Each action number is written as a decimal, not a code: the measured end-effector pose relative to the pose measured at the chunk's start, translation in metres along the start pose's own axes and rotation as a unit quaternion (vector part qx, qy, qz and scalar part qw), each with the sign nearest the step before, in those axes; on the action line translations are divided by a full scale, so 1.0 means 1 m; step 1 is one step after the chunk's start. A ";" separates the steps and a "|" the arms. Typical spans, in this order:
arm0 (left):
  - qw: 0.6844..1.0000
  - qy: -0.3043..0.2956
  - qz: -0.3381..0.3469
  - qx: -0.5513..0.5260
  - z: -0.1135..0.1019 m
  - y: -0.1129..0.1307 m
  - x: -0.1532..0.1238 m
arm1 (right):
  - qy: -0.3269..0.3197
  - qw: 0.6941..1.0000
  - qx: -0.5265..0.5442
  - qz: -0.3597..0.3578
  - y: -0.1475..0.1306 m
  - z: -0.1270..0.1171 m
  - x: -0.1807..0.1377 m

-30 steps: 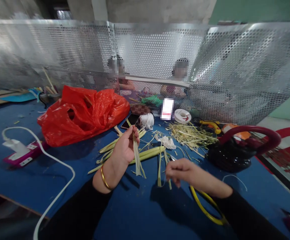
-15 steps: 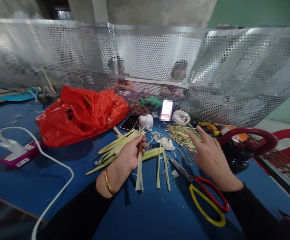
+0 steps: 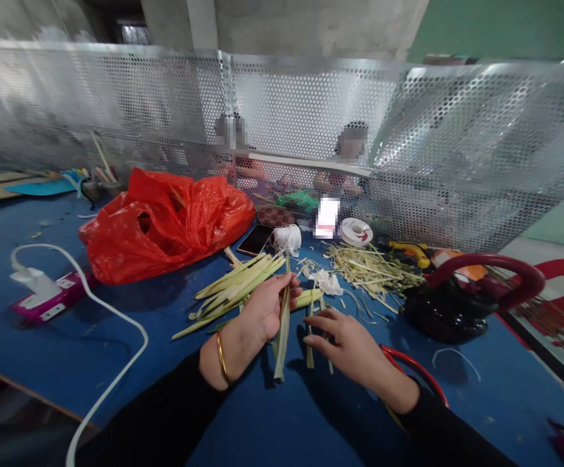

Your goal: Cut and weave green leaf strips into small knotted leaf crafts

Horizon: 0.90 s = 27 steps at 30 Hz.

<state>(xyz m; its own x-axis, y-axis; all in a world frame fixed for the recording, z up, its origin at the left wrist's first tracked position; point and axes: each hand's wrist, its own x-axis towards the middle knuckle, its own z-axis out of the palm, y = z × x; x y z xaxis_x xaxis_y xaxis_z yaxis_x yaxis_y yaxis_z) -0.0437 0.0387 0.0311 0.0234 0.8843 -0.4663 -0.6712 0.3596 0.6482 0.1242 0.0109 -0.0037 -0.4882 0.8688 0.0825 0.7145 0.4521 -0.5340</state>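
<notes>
At the left of the blue bench [image 3: 233,434], a white plug [image 3: 36,282] sits in a purple power strip [image 3: 60,301], nearest a crumpled red bag [image 3: 174,227]. Next comes a fan of husk strips [image 3: 233,282], pale yellow-green and tapering, lying just left of the left hand [image 3: 267,311]. That hand's grip is pinched on 1 leaf strip [image 3: 282,353]: the slender end pokes up past the fingertips, and the long, flat, creamy-green end hangs below them. A roll of white cord [image 3: 287,239] stands beyond.

To the right of the held piece, a narrow strip [image 3: 309,357] lies partly covered by the right hand [image 3: 347,340]. Its grip is narrow, fingers curled and thumb a little apart; whether it touches that strip I cannot tell. Farther back, a white spool [image 3: 347,227] bears a red mark, any lettering too small to read. Past it lie thin yellowish shreds [image 3: 372,269], a red looped handle [image 3: 413,361] by the right wrist, and a glossy black vessel [image 3: 442,314].
</notes>
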 end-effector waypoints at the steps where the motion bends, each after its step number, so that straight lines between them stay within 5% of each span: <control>1: 1.000 0.000 0.001 0.000 0.000 -0.001 -0.001 | 0.001 1.000 -0.006 -0.004 0.001 0.002 0.001; 5: 1.000 -0.001 0.003 0.004 0.000 -0.002 0.001 | 0.060 0.996 0.061 0.012 0.004 0.000 0.002; 9: 1.000 -0.005 0.017 0.003 -0.002 -0.004 0.004 | 0.151 0.953 0.259 0.042 -0.002 -0.010 -0.001; 16: 0.999 -0.035 0.010 -0.005 -0.002 -0.009 0.003 | 0.040 0.878 0.471 0.078 -0.015 -0.005 -0.008; 23: 1.000 -0.023 0.007 -0.006 -0.003 -0.011 0.002 | -0.012 0.920 0.392 0.012 -0.020 -0.004 -0.007; 27: 1.000 -0.028 0.009 0.002 -0.004 -0.008 0.002 | 0.110 0.964 0.243 -0.007 0.005 -0.018 -0.001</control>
<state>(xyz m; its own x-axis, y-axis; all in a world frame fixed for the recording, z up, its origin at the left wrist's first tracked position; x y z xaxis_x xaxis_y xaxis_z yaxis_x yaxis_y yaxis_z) -0.0412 0.0369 0.0231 0.0535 0.9057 -0.4205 -0.6684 0.3454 0.6587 0.1373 0.0160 0.0088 -0.3390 0.9094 0.2408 0.3628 0.3626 -0.8584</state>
